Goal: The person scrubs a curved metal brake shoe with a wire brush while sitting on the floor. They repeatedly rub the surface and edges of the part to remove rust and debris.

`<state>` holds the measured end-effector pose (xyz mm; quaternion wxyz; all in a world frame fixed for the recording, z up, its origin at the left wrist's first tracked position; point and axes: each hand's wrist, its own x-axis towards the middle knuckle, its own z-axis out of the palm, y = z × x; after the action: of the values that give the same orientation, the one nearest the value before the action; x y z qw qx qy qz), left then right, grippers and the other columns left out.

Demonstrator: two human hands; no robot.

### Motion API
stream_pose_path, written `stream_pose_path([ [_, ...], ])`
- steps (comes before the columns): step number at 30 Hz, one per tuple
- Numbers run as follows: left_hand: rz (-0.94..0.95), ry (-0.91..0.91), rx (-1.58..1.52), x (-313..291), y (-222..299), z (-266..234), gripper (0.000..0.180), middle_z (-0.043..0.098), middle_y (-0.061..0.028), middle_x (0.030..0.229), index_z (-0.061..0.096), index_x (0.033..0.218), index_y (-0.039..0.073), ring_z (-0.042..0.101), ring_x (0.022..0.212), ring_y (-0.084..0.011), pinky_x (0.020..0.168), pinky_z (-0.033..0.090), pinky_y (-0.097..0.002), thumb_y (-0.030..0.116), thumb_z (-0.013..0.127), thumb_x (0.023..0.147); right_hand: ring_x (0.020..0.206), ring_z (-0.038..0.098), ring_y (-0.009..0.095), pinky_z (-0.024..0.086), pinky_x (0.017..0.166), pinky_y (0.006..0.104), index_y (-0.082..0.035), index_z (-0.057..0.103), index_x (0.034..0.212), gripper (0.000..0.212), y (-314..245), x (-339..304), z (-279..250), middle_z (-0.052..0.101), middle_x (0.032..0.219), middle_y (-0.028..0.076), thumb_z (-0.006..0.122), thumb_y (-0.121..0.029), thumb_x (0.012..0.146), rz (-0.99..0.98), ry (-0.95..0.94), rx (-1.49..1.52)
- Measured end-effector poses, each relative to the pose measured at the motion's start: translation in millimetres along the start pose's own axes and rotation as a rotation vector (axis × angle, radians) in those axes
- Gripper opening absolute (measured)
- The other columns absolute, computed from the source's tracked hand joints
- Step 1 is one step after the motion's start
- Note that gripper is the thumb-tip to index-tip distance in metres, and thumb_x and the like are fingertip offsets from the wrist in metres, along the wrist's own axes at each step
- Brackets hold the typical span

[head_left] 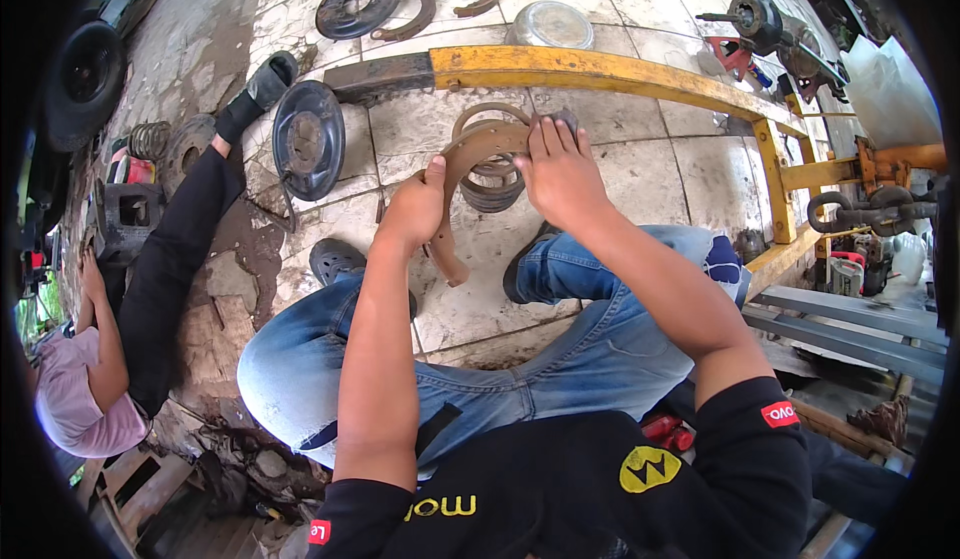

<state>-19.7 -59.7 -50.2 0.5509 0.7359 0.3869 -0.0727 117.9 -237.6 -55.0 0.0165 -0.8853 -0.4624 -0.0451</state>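
A curved brown brake shoe [462,164] is held up above the tiled floor between my knees. My left hand [415,204] is closed around its left side, thumb on the outer face. Bent over its upper right end, my right hand [560,174] presses with its fingers together. A small grey-brown piece of sandpaper [568,119] sticks out past those fingertips; the rest is hidden under the hand. Beneath the shoe stands a coil spring [490,199], partly covered by it.
A black backing plate [308,141] lies to the left, another [357,5] farther off beside two brake shoes [408,17]. Ahead runs a yellow steel frame [580,65] with a round metal lid [553,26] behind it. At left sits another person [100,379], one leg stretched toward the plate.
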Motion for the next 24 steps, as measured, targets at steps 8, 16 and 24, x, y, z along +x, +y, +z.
stream_pose_path([
  [8, 0.0, 0.018, -0.019, -1, -5, -1, 0.072, 0.064, -0.0248, 0.116, 0.056, 0.129, -0.006, 0.061, 0.111, -0.0355, 0.097, 0.043, -0.0415, 0.055, 0.027, 0.103, 0.14, 0.034, 0.038, 0.033, 0.108, 0.0601, 0.002, 0.034, 0.145, 0.073, -2, 10, -15, 0.036, 0.151, 0.023, 0.042, -0.054, 0.098, 0.069, -0.193, 0.06],
  [16, 0.001, 0.019, 0.047, -4, 8, 1, 0.075, 0.064, -0.0282, 0.115, 0.058, 0.125, -0.008, 0.06, 0.112, -0.04, 0.098, 0.043, -0.0428, 0.055, 0.025, 0.102, 0.143, 0.029, 0.038, 0.033, 0.103, 0.0681, 0.001, 0.033, 0.146, 0.062, 5, 15, 1, 0.029, 0.155, 0.02, 0.039, -0.043, 0.102, 0.163, -0.162, 0.221],
  [24, -0.018, 0.021, 0.032, -1, 6, 1, 0.077, 0.062, -0.031, 0.118, 0.058, 0.122, -0.01, 0.058, 0.116, -0.0414, 0.099, 0.043, -0.044, 0.057, 0.027, 0.101, 0.139, 0.036, 0.04, 0.035, 0.103, 0.0627, 0.004, 0.039, 0.141, 0.054, -3, 6, 7, 0.036, 0.15, 0.024, 0.043, -0.033, 0.101, 0.11, -0.04, 0.071],
])
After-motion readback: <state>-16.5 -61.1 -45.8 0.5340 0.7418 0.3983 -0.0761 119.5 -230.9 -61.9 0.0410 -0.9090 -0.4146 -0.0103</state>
